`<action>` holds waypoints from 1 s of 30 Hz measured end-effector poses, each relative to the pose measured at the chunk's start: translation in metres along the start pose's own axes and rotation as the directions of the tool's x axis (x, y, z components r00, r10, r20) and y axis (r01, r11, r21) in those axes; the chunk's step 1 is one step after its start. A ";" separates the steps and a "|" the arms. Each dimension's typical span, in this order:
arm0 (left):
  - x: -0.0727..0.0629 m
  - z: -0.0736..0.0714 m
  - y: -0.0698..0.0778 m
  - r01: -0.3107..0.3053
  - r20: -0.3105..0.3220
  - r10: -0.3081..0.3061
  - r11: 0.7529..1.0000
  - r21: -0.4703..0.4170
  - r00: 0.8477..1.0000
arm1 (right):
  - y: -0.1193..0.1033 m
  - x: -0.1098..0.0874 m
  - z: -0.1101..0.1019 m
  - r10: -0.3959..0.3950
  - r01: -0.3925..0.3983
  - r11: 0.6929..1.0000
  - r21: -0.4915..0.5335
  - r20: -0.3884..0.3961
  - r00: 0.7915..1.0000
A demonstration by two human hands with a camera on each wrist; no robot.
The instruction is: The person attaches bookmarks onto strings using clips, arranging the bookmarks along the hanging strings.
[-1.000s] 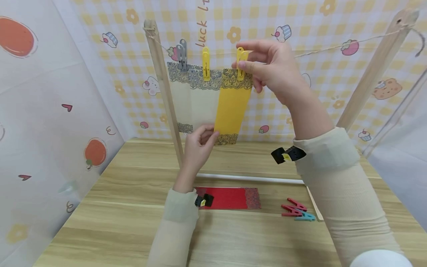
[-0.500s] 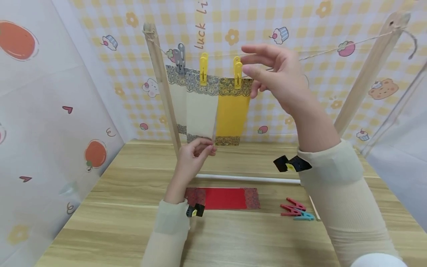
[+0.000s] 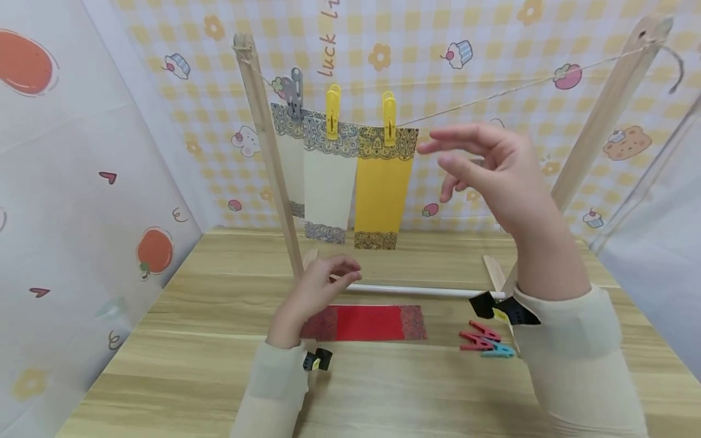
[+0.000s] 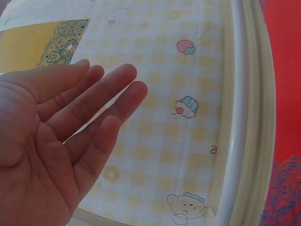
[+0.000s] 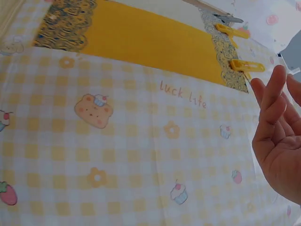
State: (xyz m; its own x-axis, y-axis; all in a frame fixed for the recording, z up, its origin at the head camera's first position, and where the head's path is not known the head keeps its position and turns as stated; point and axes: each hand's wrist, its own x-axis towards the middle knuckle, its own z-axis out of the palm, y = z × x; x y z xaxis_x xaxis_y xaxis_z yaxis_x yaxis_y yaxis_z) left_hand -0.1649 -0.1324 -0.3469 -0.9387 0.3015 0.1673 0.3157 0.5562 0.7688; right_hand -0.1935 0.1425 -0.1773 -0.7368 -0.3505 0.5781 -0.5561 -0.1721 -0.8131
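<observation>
A yellow card with patterned lace-like bands hangs from a string by a yellow clothespin. To its left hang a cream card under another yellow clothespin and a second pale card under a grey clothespin. My right hand is in the air just right of the yellow card, fingers loosely bent and holding nothing. Below the cream card, my left hand hovers with relaxed fingers, also holding nothing. A red card with patterned ends lies on the table near it.
Two wooden posts carry the string, with a white rod low between them. Two red clothespins and a blue one lie on the table at right. A checked cloth forms the backdrop.
My right hand has let go of the yellow clothespin and moved right and down. My left hand has left the cards' lower edges and dropped. The yellow card now hangs straight down.
</observation>
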 end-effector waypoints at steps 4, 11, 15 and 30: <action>-0.001 0.007 -0.004 0.014 0.035 -0.014 1.000 0.000 0.999 | 0.014 -0.022 -0.008 0.060 -0.058 0.996 -0.061 0.020 0.998; -0.003 0.024 -0.011 0.069 0.119 -0.076 0.996 0.062 0.990 | 0.047 -0.065 -0.027 0.227 -0.174 0.938 -0.301 0.149 0.962; -0.005 0.031 -0.014 0.103 0.160 -0.111 0.993 0.055 0.981 | 0.069 -0.091 -0.038 0.329 -0.234 0.881 -0.411 0.178 0.927; -0.006 0.035 -0.022 0.144 0.191 -0.173 0.977 0.155 0.966 | 0.126 -0.156 -0.061 0.610 -0.444 0.757 -0.478 0.274 0.744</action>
State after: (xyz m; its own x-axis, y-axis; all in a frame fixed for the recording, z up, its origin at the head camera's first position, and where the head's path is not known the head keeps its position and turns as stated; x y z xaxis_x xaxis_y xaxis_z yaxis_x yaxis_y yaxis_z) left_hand -0.1614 -0.1197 -0.3867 -0.9350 0.3433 -0.0889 0.1950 0.7070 0.6798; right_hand -0.1720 0.2322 -0.3663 -0.7817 -0.6179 -0.0844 -0.2776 0.4660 -0.8401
